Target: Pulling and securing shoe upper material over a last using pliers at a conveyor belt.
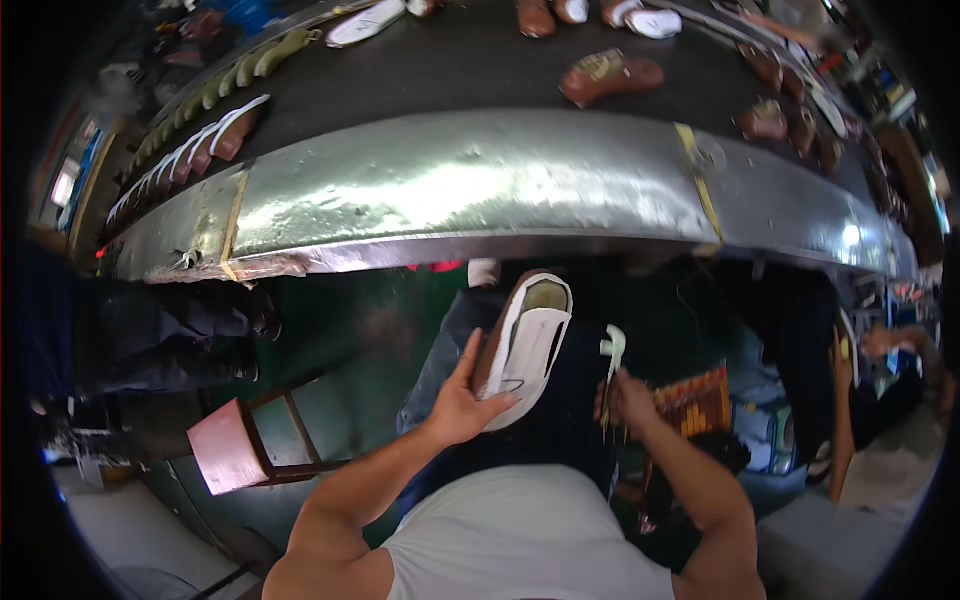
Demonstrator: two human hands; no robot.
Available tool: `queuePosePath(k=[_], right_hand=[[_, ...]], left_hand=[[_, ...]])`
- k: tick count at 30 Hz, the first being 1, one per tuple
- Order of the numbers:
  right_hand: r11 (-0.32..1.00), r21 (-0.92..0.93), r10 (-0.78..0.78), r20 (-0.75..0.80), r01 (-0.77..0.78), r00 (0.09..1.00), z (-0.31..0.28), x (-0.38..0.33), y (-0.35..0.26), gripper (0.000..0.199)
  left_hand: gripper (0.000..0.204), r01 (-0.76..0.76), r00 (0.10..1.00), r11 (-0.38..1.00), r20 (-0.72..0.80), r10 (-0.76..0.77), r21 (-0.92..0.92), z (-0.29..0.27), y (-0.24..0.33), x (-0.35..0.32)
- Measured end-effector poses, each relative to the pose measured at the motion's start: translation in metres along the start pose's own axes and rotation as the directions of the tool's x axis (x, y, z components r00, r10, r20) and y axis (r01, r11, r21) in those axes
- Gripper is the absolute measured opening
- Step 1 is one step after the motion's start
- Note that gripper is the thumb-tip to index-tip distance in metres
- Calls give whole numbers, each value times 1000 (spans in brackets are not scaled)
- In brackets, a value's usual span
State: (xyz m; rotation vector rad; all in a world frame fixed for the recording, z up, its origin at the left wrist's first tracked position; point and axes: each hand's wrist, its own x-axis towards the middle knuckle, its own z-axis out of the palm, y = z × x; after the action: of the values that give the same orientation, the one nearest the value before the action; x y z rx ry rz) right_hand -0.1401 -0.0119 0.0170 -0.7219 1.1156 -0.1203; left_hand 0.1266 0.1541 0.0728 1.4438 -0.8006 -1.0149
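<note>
Left hand [462, 398] grips a white shoe [527, 340] from the side, sole turned up, held over the lap, below the near metal edge of the counter [480, 190]. Right hand [625, 400] is closed around a pale tool [614, 350], its tip just right of the shoe, not touching. Brown shoe [610, 76] lies on the counter's dark top, toward the far right. Red stool [245, 440] stands left of the person.

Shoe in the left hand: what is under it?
Under the white-soled shoe are the left hand, cupping its lower end, and the person's dark trousers. The shoe's brown upper faces away, so most of it and the lap beneath are hidden.
</note>
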Motion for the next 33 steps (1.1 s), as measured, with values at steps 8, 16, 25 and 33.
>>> queuePosePath(k=[8, 16, 25, 33], right_hand=[[944, -189, -253, 104, 269, 962, -5, -31, -36, 24], [754, -553, -338, 136, 355, 931, 34, -76, -35, 27], [747, -547, -168, 393, 377, 904, 68, -82, -61, 26], [883, -463, 128, 393, 75, 911, 83, -62, -90, 19]], left_hand=[[79, -216, 957, 251, 256, -137, 944, 48, 29, 60], [69, 323, 941, 945, 92, -326, 45, 49, -6, 121], [58, -47, 937, 994, 339, 80, -103, 14, 7, 69], [50, -74, 950, 977, 311, 9, 199, -6, 26, 63]])
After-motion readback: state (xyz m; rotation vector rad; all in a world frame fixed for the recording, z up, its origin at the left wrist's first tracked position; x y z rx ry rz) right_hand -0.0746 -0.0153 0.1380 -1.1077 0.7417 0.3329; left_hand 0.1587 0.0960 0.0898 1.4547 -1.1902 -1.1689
